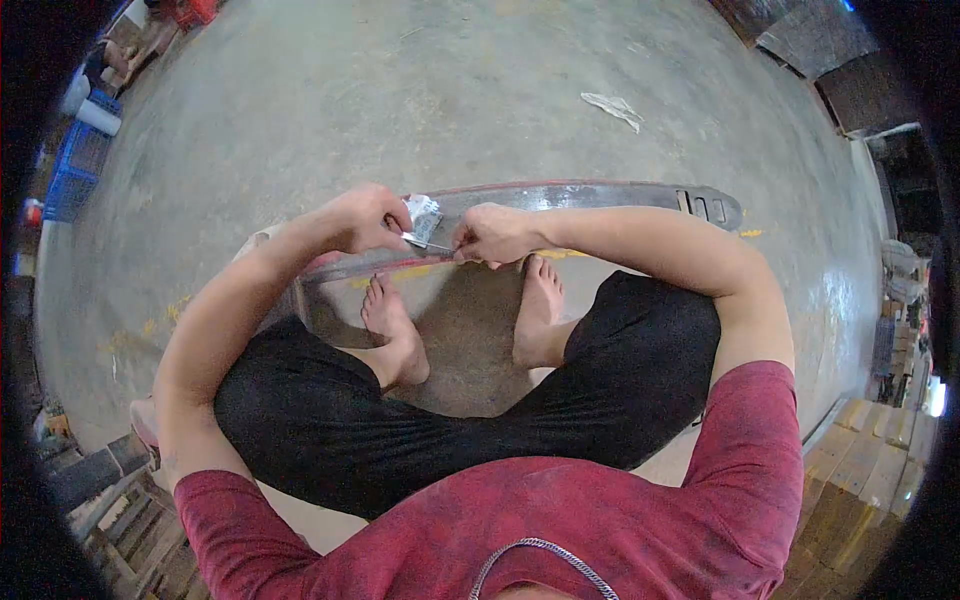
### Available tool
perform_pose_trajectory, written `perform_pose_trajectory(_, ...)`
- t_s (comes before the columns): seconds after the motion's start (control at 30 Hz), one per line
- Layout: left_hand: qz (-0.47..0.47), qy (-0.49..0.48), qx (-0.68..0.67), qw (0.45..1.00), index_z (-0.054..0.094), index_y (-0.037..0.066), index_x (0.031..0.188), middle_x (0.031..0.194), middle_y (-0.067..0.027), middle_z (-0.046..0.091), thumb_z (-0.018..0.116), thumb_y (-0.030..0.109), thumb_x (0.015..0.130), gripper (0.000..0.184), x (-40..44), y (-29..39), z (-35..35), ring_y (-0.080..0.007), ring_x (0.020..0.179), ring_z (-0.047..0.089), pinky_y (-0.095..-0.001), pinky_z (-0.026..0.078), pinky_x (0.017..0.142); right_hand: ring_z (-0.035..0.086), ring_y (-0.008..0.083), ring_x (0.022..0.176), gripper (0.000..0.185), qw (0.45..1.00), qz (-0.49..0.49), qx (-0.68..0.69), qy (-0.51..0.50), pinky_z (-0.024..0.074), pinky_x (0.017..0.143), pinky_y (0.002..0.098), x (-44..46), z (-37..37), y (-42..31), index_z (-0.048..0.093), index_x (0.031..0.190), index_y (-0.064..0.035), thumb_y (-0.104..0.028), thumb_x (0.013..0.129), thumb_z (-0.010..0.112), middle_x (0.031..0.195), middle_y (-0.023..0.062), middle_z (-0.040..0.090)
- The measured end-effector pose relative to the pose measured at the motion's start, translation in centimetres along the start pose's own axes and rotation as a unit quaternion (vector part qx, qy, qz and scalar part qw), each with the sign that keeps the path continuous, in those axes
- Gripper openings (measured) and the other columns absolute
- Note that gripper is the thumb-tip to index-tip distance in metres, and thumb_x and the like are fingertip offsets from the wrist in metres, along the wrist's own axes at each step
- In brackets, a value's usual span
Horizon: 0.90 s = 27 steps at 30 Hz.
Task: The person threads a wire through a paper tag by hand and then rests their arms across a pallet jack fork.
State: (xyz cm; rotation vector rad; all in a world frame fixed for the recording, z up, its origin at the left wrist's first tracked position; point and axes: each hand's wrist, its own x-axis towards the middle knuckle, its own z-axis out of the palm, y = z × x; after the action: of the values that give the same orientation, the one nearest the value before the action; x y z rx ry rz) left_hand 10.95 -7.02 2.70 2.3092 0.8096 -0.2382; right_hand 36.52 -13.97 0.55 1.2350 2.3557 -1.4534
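One strip point(431, 245) is gripped by the left hand point(372, 217) and seemingly pinched at its other end by the right hand point(492, 232), probably for steadiness.

Smooth grey-green concrete floor point(430, 100) spreads from nine through twelve to three o'clock, marked by worn yellow paint point(150, 328) toward nine, with a glossy sheen at three. Blue crates point(75, 172) sit near ten o'clock, dark boxes point(850, 75) around one to two. Cardboard cartons point(865, 450) are stacked at four, wooden slats point(135, 525) lie at eight, and a small bright light point(937, 396) glares between three and four.
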Motion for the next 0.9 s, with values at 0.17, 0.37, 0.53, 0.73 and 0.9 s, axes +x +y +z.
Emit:
perform_pose_trajectory(0.17, -0.026, -0.033, -0.034, 0.999, 0.077, 0.007, 0.101, 0.090, -0.0122, 0.075, 0.081, 0.025, 0.080, 0.028, 0.1, 2.3, -0.2, -0.0210, 0.082, 0.071, -0.0358, 0.057, 0.075, 0.062, 0.0145, 0.057, 0.018, 0.996, -0.037, 0.062, 0.046, 0.0494, 0.057, 0.0335, -0.5, -0.1, -0.7, 0.068, 0.090, 0.0009, -0.016, 0.093, 0.063, 0.066, 0.0053, 0.063)
perform_pose_trajectory(0.37, -0.030, 0.014, -0.043, 0.999, 0.076, 0.006, 0.098, 0.080, -0.0098, 0.072, 0.076, 0.020, 0.085, 0.019, -0.2, 3.9, -0.5, -0.0168, 0.074, 0.068, -0.0340, 0.055, 0.069, 0.054, 0.0087, 0.057, 0.024, 0.987, -0.017, 0.134, 0.090, 0.0458, 0.055, 0.0300, 0.0, -0.2, -1.0, 0.067, 0.084, 0.0017, -0.019, 0.096, 0.064, 0.063, 0.0010, 0.058)
perform_pose_trajectory(0.53, -0.045, 0.052, -0.067, 0.995, 0.076, 0.006, 0.094, 0.082, -0.0172, 0.072, 0.073, 0.021, 0.083, 0.019, -0.2, 3.4, -0.3, -0.0256, 0.072, 0.069, -0.0379, 0.054, 0.068, 0.053, 0.0079, 0.059, 0.032, 0.968, -0.021, 0.212, 0.130, 0.0431, 0.054, 0.0300, 0.3, 0.0, -0.4, 0.066, 0.081, 0.0014, -0.024, 0.100, 0.063, 0.063, -0.0006, 0.056)
perform_pose_trajectory(0.73, -0.033, 0.077, -0.071, 0.994, 0.075, 0.006, 0.093, 0.075, -0.0134, 0.070, 0.072, 0.023, 0.087, 0.018, 0.2, 2.6, 0.0, -0.0211, 0.068, 0.066, -0.0369, 0.052, 0.064, 0.054, 0.0100, 0.056, 0.029, 0.960, -0.045, 0.238, 0.138, 0.0447, 0.053, 0.0311, 0.2, -0.5, -0.5, 0.071, 0.087, 0.0017, -0.023, 0.099, 0.064, 0.063, 0.0016, 0.059)
perform_pose_trajectory(0.9, -0.052, 0.072, -0.099, 0.991, 0.075, 0.006, 0.093, 0.074, -0.0125, 0.071, 0.071, 0.025, 0.090, 0.020, 0.2, 2.4, -0.1, -0.0205, 0.068, 0.065, -0.0375, 0.052, 0.065, 0.055, 0.0101, 0.057, 0.029, 0.951, -0.041, 0.276, 0.130, 0.0451, 0.054, 0.0304, 0.7, -0.3, -0.2, 0.070, 0.086, 0.0004, -0.024, 0.100, 0.063, 0.065, 0.0011, 0.059)
